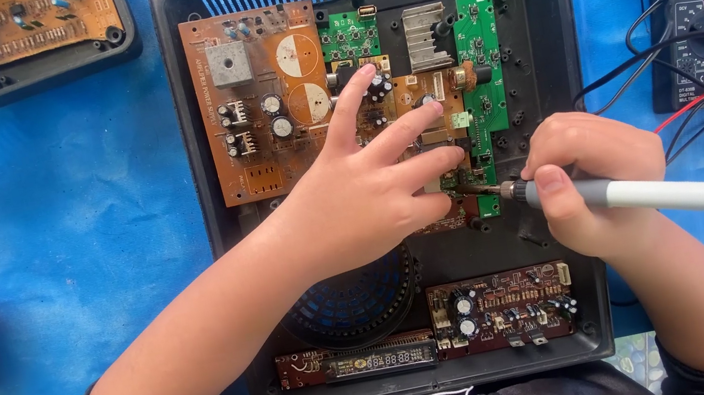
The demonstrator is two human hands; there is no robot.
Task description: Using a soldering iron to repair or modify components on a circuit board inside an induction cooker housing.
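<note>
Hands: left hand (369,185) flat on circuit board (276,95), right hand (589,175) gripping soldering iron (660,193) alongside.

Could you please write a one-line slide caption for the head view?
Left hand steadies circuit boards in an open black casing while right hand holds a soldering iron to them.

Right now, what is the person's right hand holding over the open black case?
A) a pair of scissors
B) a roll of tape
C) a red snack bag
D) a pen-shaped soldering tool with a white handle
D: the right hand grips a white-handled soldering tool, its tip at the green board, while the left hand rests spread on the brown boards.
</note>
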